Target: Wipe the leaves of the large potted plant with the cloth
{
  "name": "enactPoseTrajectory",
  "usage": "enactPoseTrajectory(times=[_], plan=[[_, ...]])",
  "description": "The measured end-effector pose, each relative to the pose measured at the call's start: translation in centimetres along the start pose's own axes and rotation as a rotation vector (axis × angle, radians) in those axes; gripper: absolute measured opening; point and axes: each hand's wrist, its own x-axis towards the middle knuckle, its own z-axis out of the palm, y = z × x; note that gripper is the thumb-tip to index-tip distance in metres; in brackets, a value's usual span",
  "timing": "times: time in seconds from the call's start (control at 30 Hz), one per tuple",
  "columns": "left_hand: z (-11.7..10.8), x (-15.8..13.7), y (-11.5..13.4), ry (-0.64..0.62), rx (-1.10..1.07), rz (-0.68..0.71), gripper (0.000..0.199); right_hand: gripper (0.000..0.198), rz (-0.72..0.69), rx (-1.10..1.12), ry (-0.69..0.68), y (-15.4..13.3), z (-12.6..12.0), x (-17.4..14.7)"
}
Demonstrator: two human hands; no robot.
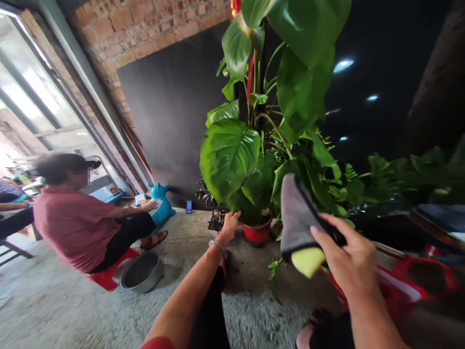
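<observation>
A tall potted plant [257, 121] with broad glossy green leaves stands before me in a red pot [256, 233]. Low on its left side, my left hand [229, 228] pinches the lower edge of a leaf [250, 208]; the fingertips are partly hidden against it. My right hand [347, 252] is closed around a cloth [296, 213], grey on one face and yellow-green on the other, held up in front of the pot. The cloth hangs folded and slightly blurred near the lower right leaves; whether it touches them I cannot tell.
At left a person [76, 213] sits on a red stool [112, 271], one hand on a blue animal-shaped toy [163, 208]. A grey basin [142, 274] rests on the concrete floor. Smaller plants [385, 174] and red plastic items [417, 278] crowd the right side.
</observation>
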Motion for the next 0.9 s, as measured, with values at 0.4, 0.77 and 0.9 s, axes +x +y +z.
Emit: enactPoseTrajectory(times=[0.4, 0.77, 0.9], plan=[[-1.6, -9.0, -6.4, -0.218, 0.022, -0.307, 0.06, 0.033, 0.242, -0.213, -0.305, 8.0, 7.1, -9.0], [4.4, -13.6, -6.5, -0.263, -0.326, -0.738, 0.02, 0.049, 0.27, -0.034, -0.032, 9.9, -3.8, -8.1], [2.5, -12.6, -6.1, -0.14, -0.239, -0.683, 0.02, 0.062, 0.51, -0.279, 0.569, 19.3, -16.7, -0.6]])
